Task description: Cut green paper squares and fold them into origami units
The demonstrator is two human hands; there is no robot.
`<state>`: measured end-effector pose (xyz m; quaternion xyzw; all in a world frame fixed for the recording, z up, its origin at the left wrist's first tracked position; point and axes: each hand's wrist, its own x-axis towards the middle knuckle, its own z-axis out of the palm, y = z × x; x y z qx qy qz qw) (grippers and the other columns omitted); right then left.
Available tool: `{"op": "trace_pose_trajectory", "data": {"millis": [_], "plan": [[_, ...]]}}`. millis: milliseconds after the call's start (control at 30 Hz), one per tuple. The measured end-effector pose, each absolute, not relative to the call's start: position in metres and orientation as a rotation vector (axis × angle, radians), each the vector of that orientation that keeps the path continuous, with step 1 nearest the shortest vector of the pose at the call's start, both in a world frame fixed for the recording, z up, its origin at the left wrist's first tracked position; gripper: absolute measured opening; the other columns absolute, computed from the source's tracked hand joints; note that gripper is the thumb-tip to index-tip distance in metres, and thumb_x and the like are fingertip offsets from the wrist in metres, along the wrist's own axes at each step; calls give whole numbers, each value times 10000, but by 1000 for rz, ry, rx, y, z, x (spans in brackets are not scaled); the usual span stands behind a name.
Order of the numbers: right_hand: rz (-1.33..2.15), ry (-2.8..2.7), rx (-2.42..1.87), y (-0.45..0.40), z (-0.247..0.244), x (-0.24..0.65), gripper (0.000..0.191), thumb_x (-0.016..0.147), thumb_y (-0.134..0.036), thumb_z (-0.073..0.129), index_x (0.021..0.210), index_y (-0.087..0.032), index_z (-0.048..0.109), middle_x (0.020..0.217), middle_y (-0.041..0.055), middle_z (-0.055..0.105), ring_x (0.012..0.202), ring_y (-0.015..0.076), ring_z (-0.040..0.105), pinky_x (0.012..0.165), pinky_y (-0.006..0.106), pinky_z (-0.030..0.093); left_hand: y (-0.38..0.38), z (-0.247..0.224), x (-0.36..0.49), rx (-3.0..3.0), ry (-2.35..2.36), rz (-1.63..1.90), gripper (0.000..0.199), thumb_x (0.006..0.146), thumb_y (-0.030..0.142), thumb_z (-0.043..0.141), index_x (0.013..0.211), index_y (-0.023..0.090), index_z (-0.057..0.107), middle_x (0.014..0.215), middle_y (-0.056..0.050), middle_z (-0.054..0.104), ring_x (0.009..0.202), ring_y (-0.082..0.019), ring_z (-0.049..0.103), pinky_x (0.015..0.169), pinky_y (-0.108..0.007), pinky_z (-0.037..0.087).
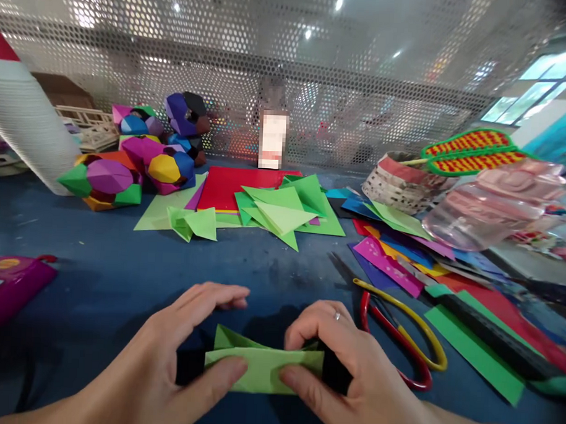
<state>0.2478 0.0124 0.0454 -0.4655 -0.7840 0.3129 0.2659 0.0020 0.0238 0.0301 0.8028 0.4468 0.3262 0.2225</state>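
A folded piece of light green paper [264, 367] stands near the front of the table, with a crease along its top and a pointed flap behind. My right hand [336, 356] pinches its right part, thumb on the front and curled fingers behind; a ring shows on one finger. On the paper's front left rests the thumb of my left hand [181, 338], while the other fingers stretch out above and behind, apart from it. Just right of my right hand lie scissors [402, 330] with one red and one yellow handle loop.
Folded green papers [276, 208] and a red sheet [237, 185] lie at the back. Colourful paper models [110, 178] stand back left, a purple object [11, 286] at left. Coloured scraps [393, 256], a black-and-green cutter [487, 333] and a clear pink bottle [485, 210] occupy the right.
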Motion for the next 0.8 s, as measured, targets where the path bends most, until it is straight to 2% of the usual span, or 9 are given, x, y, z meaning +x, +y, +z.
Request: {"op": "trace_pose_trajectory", "data": {"millis": [100, 167, 400, 800], "plan": [[928, -2028, -1213, 13, 38, 249, 65, 900, -223, 657, 873, -241, 601, 906, 11, 621, 873, 180, 596, 749, 319, 485, 26, 33, 2, 2101, 1097, 778, 106, 909, 257, 610, 967, 320, 673, 889, 62, 680, 836, -117, 640, 753, -189, 509], [979, -1993, -1243, 13, 36, 249, 78, 889, -258, 683, 868, -242, 610, 907, 8, 625, 870, 181, 594, 745, 321, 476, 27, 33, 2, 2065, 1055, 778, 136, 911, 231, 594, 834, 292, 687, 818, 60, 668, 811, -116, 619, 729, -195, 488], [1044, -1920, -1349, 14, 39, 248, 163, 902, -407, 661, 865, -249, 648, 874, 1, 644, 833, 190, 586, 719, 330, 430, 27, 28, 3, 1913, 1143, 792, 160, 879, 280, 632, 727, 258, 675, 750, 57, 629, 758, -118, 599, 696, -222, 434], [1071, -1801, -1455, 16, 43, 242, 145, 824, -366, 717, 798, -229, 679, 843, 19, 649, 828, 203, 570, 700, 325, 414, 30, 25, 2, 1969, 1187, 756, 217, 884, 346, 605, 696, 248, 651, 734, 52, 601, 704, -115, 574, 655, -209, 418]]}}
